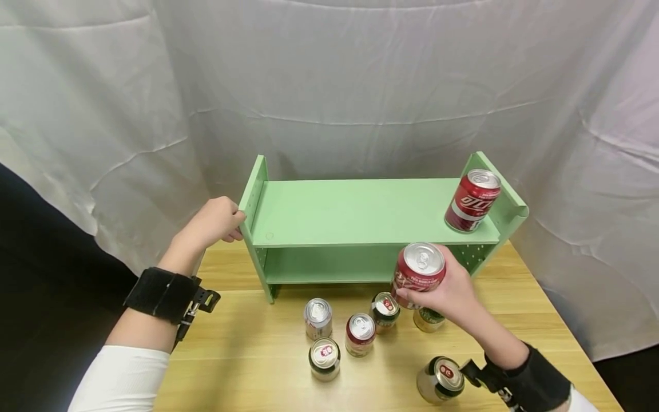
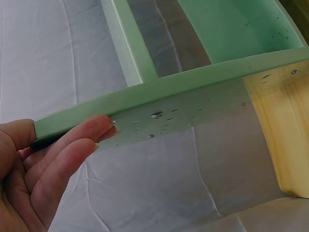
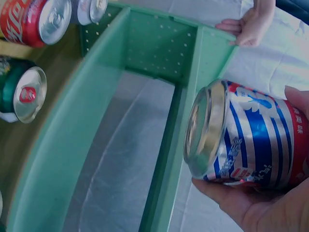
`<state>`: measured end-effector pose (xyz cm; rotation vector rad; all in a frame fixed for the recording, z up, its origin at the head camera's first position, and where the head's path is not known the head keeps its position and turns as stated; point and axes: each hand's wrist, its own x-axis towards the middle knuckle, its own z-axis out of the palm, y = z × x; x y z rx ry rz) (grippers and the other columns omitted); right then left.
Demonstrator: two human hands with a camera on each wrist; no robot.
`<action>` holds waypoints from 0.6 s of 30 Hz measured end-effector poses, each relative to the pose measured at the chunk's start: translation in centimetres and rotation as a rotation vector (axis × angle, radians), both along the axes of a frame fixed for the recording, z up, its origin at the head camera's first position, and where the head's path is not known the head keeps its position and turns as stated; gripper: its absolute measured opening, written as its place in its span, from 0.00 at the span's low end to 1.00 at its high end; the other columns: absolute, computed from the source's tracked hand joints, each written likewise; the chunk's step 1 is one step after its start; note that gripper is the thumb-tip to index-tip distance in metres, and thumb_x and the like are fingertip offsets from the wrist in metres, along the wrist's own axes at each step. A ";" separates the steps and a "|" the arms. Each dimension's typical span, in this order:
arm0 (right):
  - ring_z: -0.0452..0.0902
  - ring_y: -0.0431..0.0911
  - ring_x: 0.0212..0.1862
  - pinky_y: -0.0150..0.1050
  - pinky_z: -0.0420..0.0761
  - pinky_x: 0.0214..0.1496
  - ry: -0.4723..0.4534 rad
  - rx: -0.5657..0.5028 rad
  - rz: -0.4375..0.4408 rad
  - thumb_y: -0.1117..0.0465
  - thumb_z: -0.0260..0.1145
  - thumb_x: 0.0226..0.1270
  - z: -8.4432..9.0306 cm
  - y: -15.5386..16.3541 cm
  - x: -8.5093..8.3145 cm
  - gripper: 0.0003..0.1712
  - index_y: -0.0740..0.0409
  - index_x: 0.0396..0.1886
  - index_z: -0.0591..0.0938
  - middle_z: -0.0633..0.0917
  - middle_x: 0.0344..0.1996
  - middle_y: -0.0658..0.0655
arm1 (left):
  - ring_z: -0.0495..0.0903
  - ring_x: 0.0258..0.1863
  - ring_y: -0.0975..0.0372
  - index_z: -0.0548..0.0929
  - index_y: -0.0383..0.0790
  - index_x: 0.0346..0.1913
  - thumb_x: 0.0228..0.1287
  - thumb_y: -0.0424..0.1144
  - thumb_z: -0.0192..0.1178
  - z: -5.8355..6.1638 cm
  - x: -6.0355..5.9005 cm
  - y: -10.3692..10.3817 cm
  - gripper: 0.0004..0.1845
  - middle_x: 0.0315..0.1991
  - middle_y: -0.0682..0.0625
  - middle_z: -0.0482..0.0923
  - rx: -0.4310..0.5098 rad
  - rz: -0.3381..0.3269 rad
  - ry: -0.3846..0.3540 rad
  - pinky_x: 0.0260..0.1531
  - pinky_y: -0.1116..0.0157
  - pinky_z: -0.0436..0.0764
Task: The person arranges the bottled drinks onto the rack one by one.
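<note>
My left hand point(image 1: 218, 220) grips the left side panel of a green two-tier shelf point(image 1: 355, 212). In the left wrist view its fingers point(image 2: 72, 145) lie along the panel's outer face. In front of the shelf, near the upper board's front edge, my right hand point(image 1: 445, 289) holds a red soda can point(image 1: 419, 269) upright, fingers and thumb around its side. The right wrist view shows blue stripes on silver on that can point(image 3: 256, 130). Another red soda can point(image 1: 473, 200) stands at the right end of the upper board.
On the wooden table before the shelf stand a silver can point(image 1: 318, 317), a red-rimmed can point(image 1: 360, 335) and several dark-rimmed cans, one point(image 1: 440, 380) near my right wrist strap. Another can point(image 1: 428, 320) is partly hidden below the right hand. A pale curtain point(image 1: 360, 86) hangs behind.
</note>
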<state>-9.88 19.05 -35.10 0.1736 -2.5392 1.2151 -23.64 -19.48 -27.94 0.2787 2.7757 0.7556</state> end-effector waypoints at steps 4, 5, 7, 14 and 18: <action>0.77 0.51 0.48 0.34 0.78 0.47 -0.054 -0.027 0.020 0.62 0.81 0.36 0.9 0.5 -0.8 0.45 0.66 0.56 0.70 0.81 0.46 0.63 | 0.84 0.25 0.58 0.71 0.35 0.19 0.66 0.32 0.40 0.0 -0.1 0.0 0.17 0.30 0.37 0.84 0.007 0.002 -0.006 0.31 0.60 0.85; 0.77 0.51 0.48 0.34 0.78 0.47 -0.062 -0.032 0.024 0.62 0.81 0.36 1.1 0.6 -1.0 0.45 0.65 0.57 0.69 0.81 0.46 0.63 | 0.84 0.26 0.58 0.71 0.36 0.20 0.66 0.32 0.40 -0.1 -0.1 0.0 0.17 0.31 0.36 0.84 0.008 0.001 -0.006 0.31 0.60 0.85; 0.77 0.50 0.48 0.32 0.78 0.46 -0.076 -0.042 0.032 0.62 0.80 0.38 1.5 0.8 -1.5 0.44 0.64 0.57 0.69 0.81 0.46 0.63 | 0.84 0.26 0.58 0.71 0.35 0.20 0.66 0.32 0.40 0.0 -0.1 0.0 0.17 0.31 0.36 0.84 0.010 0.001 -0.007 0.31 0.60 0.85; 0.76 0.40 0.46 0.32 0.78 0.47 -0.107 -0.080 0.077 0.61 0.79 0.42 2.8 1.4 -3.6 0.43 0.63 0.59 0.68 0.80 0.48 0.61 | 0.84 0.24 0.59 0.69 0.37 0.18 0.65 0.32 0.40 0.0 -0.2 -0.2 0.17 0.29 0.38 0.84 0.004 0.004 -0.002 0.29 0.62 0.85; 0.75 0.38 0.46 0.35 0.77 0.48 -0.125 -0.099 0.076 0.61 0.78 0.44 3.5 1.8 -4.9 0.44 0.62 0.61 0.67 0.79 0.49 0.60 | 0.84 0.25 0.58 0.69 0.37 0.18 0.65 0.32 0.40 -0.1 -0.3 -0.2 0.17 0.30 0.37 0.84 0.011 0.005 -0.009 0.31 0.60 0.85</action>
